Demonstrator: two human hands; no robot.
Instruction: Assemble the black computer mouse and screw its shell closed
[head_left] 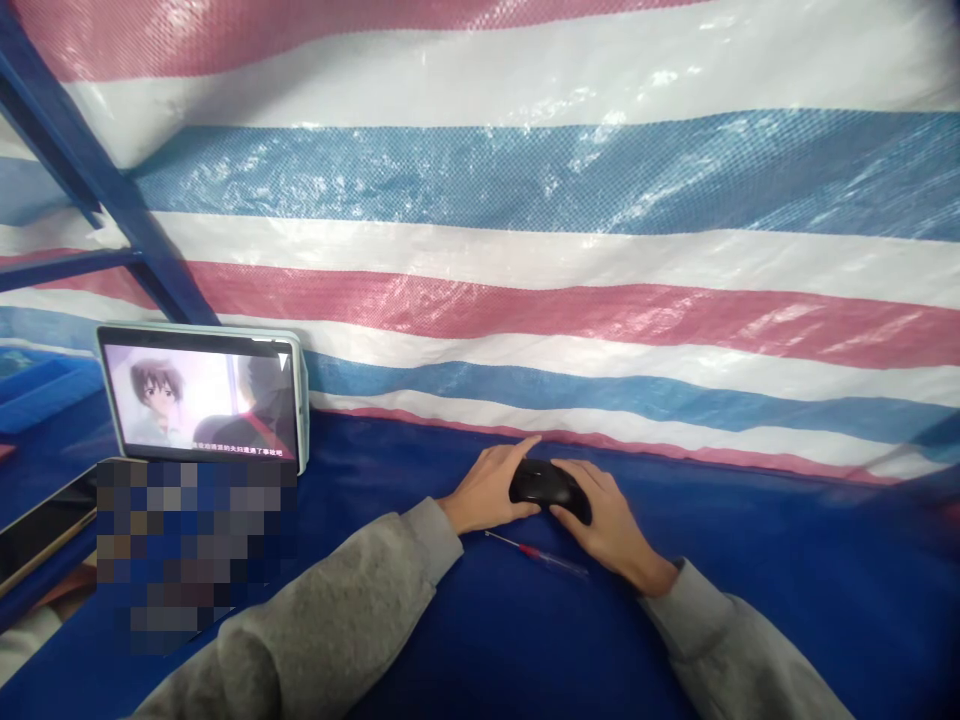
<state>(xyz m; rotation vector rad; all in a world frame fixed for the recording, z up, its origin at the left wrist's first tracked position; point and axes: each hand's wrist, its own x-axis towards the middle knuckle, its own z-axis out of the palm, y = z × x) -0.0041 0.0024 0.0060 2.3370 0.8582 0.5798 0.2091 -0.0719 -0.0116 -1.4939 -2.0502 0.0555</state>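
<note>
A black computer mouse (551, 488) is between my two hands, just above or on the blue tabletop; I cannot tell whether it touches the surface. My left hand (489, 490) grips its left end, thumb at the near side and a finger stretched out past the far side. Around the right end curl the thumb and fingers of my right hand (602, 508). The mouse's underside is hidden. Close in front of it lies a small screwdriver (529, 550) with a thin metal shaft, a red collar and a clear handle.
A tablet (202, 395) playing a cartoon leans at the left. Beside it are a phone (49, 520), a blurred-out patch and part of another person's sleeve (30, 640). A blue bin (52, 395) stands far left. Striped plastic sheeting (525, 290) closes off the back.
</note>
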